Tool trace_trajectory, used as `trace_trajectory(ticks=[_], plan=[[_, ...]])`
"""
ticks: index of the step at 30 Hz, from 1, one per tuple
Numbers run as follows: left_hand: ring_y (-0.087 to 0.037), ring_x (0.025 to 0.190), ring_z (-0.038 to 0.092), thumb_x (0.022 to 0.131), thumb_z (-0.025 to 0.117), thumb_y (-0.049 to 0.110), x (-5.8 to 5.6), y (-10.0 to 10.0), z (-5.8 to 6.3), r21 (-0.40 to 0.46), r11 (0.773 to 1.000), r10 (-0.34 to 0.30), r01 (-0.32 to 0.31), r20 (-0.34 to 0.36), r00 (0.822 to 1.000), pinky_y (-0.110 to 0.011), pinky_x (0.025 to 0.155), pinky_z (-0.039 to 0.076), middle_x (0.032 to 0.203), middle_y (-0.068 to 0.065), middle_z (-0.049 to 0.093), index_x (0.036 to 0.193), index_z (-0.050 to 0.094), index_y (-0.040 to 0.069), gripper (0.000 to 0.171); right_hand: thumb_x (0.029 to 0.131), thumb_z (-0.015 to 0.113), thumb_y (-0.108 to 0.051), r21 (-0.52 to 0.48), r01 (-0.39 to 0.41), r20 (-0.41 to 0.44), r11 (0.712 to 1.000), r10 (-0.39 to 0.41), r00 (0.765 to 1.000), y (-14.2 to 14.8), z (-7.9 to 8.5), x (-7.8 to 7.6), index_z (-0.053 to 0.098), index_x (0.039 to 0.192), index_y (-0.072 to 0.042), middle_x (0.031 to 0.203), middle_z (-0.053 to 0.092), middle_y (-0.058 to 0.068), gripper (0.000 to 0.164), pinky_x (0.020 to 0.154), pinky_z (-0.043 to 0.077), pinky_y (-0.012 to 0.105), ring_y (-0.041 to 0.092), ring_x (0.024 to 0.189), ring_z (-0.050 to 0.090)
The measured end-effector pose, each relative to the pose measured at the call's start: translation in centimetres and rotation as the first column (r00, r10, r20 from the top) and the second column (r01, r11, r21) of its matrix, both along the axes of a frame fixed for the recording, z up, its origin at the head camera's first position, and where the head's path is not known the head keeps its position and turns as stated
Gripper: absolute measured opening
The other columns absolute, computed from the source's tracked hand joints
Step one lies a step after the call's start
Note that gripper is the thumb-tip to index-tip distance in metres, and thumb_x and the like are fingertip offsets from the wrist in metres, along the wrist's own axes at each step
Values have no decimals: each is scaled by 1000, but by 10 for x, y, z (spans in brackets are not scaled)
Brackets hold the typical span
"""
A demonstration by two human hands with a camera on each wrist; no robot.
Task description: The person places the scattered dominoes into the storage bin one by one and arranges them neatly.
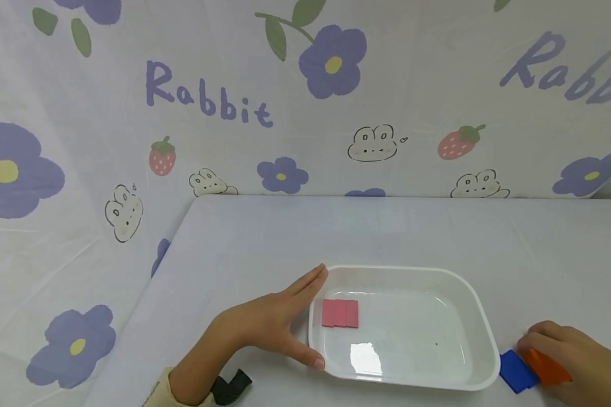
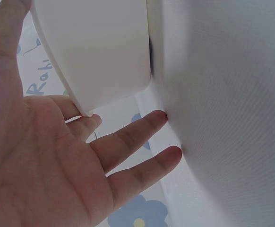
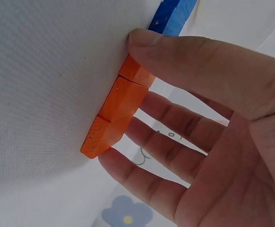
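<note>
Orange blocks (image 1: 546,367), probably light and stiff, sit pinched by their sides, the best hold, in the right hand (image 1: 588,359) at the tray's (image 1: 402,325) four o'clock; left hand (image 1: 272,322) spreads wide at nine.

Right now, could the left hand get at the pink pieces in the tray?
Probably yes: the left hand is at the left end of the tray; the pink pieces lie just inside, uncovered, with only the rim between.

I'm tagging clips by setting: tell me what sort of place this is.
Probably an indoor tabletop workspace: a white table, a "Rabbit"-printed backdrop behind it, and a rounded white tray on top.
</note>
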State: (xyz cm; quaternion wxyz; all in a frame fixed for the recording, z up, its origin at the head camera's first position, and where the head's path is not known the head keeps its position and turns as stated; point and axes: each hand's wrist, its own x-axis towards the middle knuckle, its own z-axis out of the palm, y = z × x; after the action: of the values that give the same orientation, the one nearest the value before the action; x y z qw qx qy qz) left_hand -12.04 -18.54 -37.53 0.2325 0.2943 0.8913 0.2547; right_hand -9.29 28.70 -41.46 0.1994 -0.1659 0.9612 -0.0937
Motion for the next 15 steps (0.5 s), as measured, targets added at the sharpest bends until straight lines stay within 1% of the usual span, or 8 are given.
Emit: trace_trajectory(ticks=[5, 9, 15], plan=[[-9, 150, 15, 68, 77, 75, 1, 0, -2, 4, 1000, 1, -2, 8, 1000, -46, 113, 34, 166, 17, -9, 162, -4, 29, 132, 60, 96, -15, 13, 0, -36, 1000, 0, 999, 0, -2, -1, 67, 106, -20, 111, 61, 3, 55, 80, 58, 50, 26, 94, 59], [-10, 150, 14, 69, 77, 74, 2, -1, -1, 7, 1000, -1, 1, 11, 1000, -46, 113, 34, 166, 16, -9, 162, -4, 28, 132, 61, 97, -20, 32, -7, -70, 999, 9, 998, 2, -3, -5, 68, 108, -19, 110, 62, 3, 55, 78, 58, 51, 28, 93, 61], [-9, 150, 13, 68, 77, 74, 1, -1, 1, 0, 1000, -9, 9, 1, 1000, -44, 114, 32, 166, 16, -10, 162, -4, 27, 132, 61, 97, -19, 25, -35, -139, 999, 38, 989, 2, 1, -12, 68, 108, -15, 109, 63, 6, 56, 76, 58, 50, 31, 93, 62]])
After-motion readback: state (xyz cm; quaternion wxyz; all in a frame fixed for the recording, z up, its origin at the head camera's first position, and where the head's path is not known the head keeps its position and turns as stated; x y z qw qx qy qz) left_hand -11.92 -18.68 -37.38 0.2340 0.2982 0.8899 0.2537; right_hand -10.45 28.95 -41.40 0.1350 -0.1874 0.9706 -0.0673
